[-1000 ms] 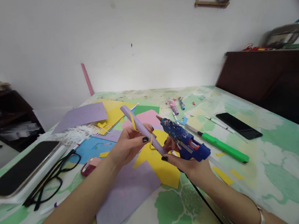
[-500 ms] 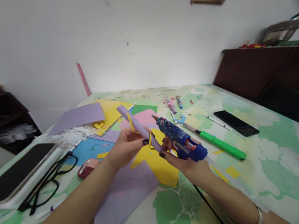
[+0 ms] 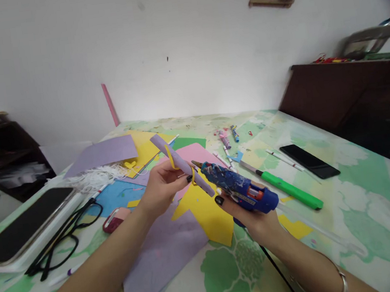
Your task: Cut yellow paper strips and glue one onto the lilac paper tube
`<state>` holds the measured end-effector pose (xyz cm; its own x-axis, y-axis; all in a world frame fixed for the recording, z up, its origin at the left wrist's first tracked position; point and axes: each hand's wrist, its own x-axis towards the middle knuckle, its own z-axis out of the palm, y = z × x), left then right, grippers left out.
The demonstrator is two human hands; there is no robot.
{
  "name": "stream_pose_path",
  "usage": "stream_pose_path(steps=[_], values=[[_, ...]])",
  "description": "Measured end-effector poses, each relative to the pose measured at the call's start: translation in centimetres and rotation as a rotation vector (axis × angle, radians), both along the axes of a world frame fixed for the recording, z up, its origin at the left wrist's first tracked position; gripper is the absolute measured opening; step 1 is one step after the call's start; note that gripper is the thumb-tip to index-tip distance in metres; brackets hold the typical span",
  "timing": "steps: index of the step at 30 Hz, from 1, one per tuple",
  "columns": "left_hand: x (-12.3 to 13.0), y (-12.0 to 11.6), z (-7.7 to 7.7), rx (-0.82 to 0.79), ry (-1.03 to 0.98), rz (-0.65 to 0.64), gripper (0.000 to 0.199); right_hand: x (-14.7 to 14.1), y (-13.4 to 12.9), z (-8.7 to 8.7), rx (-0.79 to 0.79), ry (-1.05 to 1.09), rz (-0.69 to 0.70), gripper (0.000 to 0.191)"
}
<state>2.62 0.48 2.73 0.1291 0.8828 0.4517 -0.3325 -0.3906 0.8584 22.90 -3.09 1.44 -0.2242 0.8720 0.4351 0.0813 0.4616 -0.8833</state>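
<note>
Fingers of my left hand (image 3: 158, 190) pinch purple tube (image 3: 182, 164), yellow strip (image 3: 170, 156) looped around it. Tube held tilted above table (image 3: 368, 224), far end angled to left, near end over yellow sheet (image 3: 216, 221). My right hand (image 3: 261, 223) grips blue glue gun (image 3: 230, 182); nozzle (image 3: 196, 164) just beside tube, contact cannot be told. Green cutter (image 3: 291, 190) lies right of gun, near black phone (image 3: 309, 161).

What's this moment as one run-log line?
left hand: holds lavender tube with yellow strip; right hand: holds glue gun; nozzle: near tube; green cutter: on table
</note>
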Motion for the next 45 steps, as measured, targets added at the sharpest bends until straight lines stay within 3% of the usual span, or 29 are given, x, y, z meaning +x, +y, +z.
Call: stream_pose_path(steps=[24,45], values=[[-0.59,0.28,-0.17,0.005,0.102,0.139,0.017,-0.38,0.11,0.56,-0.002,-0.075,-0.023,0.024],[-0.47,0.24,-0.09,0.011,0.086,0.136,0.018,-0.53,0.04,0.68,-0.012,-0.118,-0.077,0.025]])
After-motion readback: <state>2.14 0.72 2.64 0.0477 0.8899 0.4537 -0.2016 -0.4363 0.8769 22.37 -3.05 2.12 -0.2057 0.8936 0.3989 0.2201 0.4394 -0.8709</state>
